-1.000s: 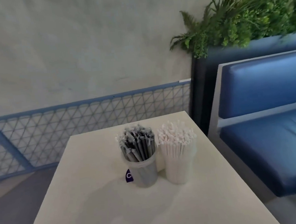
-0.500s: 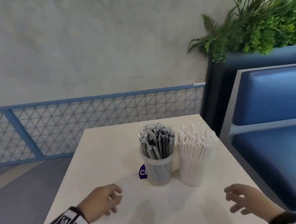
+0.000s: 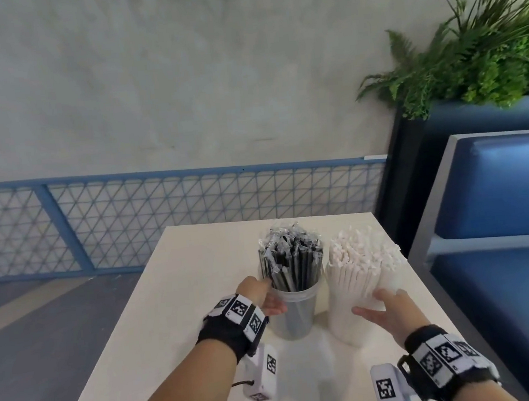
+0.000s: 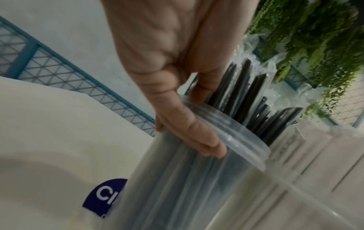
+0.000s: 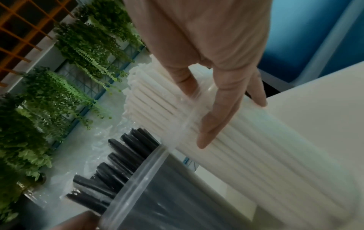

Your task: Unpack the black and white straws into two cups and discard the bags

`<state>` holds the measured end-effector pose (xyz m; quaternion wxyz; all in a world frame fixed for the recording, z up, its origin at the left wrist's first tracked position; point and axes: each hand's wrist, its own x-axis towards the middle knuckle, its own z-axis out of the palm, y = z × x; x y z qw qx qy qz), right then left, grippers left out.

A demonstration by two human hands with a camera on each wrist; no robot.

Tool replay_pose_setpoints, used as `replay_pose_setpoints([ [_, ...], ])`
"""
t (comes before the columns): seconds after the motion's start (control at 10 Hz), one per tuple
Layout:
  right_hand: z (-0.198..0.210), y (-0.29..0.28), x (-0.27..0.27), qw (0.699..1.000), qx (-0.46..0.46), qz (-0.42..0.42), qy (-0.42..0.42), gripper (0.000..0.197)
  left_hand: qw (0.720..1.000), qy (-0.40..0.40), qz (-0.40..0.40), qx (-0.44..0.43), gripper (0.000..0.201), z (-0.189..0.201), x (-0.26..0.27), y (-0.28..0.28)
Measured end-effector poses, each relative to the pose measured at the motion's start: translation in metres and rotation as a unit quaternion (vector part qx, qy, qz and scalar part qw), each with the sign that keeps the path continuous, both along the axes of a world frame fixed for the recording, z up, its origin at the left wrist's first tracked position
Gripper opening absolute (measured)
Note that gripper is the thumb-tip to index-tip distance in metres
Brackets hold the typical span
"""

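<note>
Head view shows two clear cups side by side on the table (image 3: 182,305), near its far edge: the black cup (image 3: 295,313) holding black straws (image 3: 290,259) in crinkled clear wrap, and just right of it the white cup (image 3: 352,318) packed with white straws (image 3: 362,255). No loose bags show anywhere on the table, so the unpacking looks finished.

Tipping is the main risk, I think. Both cups are tall and top-heavy with straws that stand well above the rims, so a sideways push near the top could topple one into the other and spill straws. The white cup also stands close to the table's right edge.

The left hand (image 3: 263,299) is at the left side of the black cup. From the left wrist its fingers (image 4: 189,133) are pressed together and curl over the rim, with fingertips against the straws.

The right hand (image 3: 386,309) is at the near right side of the white cup. Its fingers (image 5: 220,118) are straight and slightly spread, lying flat on the wall just below the rim, touching rather than gripping.
</note>
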<state>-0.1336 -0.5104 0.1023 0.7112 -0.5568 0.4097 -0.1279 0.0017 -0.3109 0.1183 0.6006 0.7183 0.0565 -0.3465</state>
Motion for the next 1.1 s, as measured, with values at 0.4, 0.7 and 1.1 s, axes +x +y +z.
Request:
replay_pose_setpoints([
  [0.4,0.031,0.018,0.081,0.995,0.012,0.096,-0.04,0.063,0.993,-0.031,0.115,0.001,0.036,0.031,0.077,0.02],
  [0.7,0.014,0.015,0.174,0.988,0.1,0.04,-0.115,0.063,0.984,-0.043,0.172,-0.004,0.026,0.005,0.137,0.029],
  [1.1,0.005,0.021,0.17,0.991,0.067,0.102,-0.055,0.056,0.99,0.008,0.141,-0.007,0.05,-0.016,0.14,0.038],
])
